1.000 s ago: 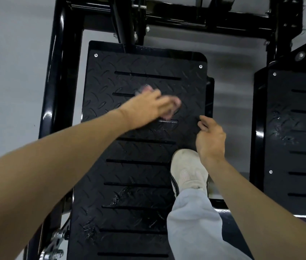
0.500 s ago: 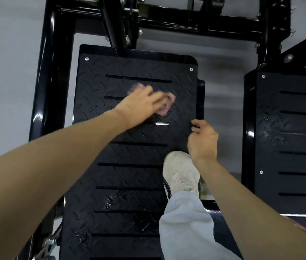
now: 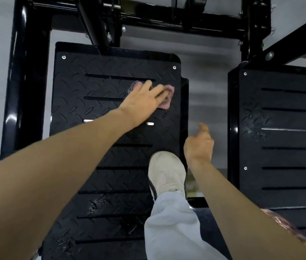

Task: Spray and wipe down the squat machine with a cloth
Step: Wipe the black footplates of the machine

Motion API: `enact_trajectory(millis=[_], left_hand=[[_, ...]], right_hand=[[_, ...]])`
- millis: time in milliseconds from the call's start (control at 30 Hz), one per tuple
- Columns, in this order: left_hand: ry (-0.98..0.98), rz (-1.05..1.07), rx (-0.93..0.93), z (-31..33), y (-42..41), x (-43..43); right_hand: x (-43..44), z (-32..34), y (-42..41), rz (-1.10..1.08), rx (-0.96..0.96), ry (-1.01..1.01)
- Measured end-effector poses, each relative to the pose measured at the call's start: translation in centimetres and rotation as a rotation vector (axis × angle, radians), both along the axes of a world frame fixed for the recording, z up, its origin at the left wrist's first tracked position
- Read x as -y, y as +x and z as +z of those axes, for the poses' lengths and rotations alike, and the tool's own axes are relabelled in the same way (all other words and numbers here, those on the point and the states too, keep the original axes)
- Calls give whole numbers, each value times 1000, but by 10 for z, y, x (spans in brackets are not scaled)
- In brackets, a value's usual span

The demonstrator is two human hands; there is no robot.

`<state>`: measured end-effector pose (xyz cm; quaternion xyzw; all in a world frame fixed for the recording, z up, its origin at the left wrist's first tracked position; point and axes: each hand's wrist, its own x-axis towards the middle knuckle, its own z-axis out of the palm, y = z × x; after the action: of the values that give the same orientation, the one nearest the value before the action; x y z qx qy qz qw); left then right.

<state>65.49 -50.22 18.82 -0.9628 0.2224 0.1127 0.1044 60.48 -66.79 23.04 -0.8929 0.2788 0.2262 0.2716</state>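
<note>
Released from the footplate (image 3: 92, 87) edge, the right hand (image 3: 199, 145) hovers loosely curled and empty, while the flat-fingered left hand (image 3: 144, 98) presses the pink cloth (image 3: 169, 92) farther right.

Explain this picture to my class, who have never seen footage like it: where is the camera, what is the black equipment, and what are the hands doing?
The camera sits on the person's head, looking forward and down, so you see their own arms and leg. The black patterned panels are the footplates of a gym squat machine: the left footplate under the arms and the right footplate beside it, both mounted on a black frame. The left hand presses a pink cloth flat against the upper part of the left footplate to wipe it. The right hand holds nothing; it hangs loosely curled over the gap between the plates. A pale shoe stands on the left footplate. Shiny wet patches, probably spray, show lower on that plate and on the right one.
</note>
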Motion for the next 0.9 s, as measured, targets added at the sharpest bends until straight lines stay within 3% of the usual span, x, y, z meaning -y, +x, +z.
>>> enact_trajectory(millis=[67,100,233,333,533,600,733,800,900], left_hand=[[-92,234,-69,5,-3,25],[-124,229,-103,6,-9,38],[-187,-364,-117,-2,-39,58],[-89,-509,-67,-6,-29,43],[-167,251,-85,7,-10,37],[-183,181,-89,5,-30,45],[-134,-152,-49,2,-61,23],[-60,-104,-83,5,-66,-8],[13,220,-67,10,-78,-64]], right_hand=[[1,2,3,-10,-30,6],[1,3,4,-11,-44,8],[-5,7,8,20,-104,-86],[-5,11,9,63,-131,-197],[-12,9,1,62,-69,-152],[-18,8,-6,126,15,-179],[-30,8,-20,297,183,-308],[-39,11,-30,313,189,-282],[-51,14,-49,365,208,-221]])
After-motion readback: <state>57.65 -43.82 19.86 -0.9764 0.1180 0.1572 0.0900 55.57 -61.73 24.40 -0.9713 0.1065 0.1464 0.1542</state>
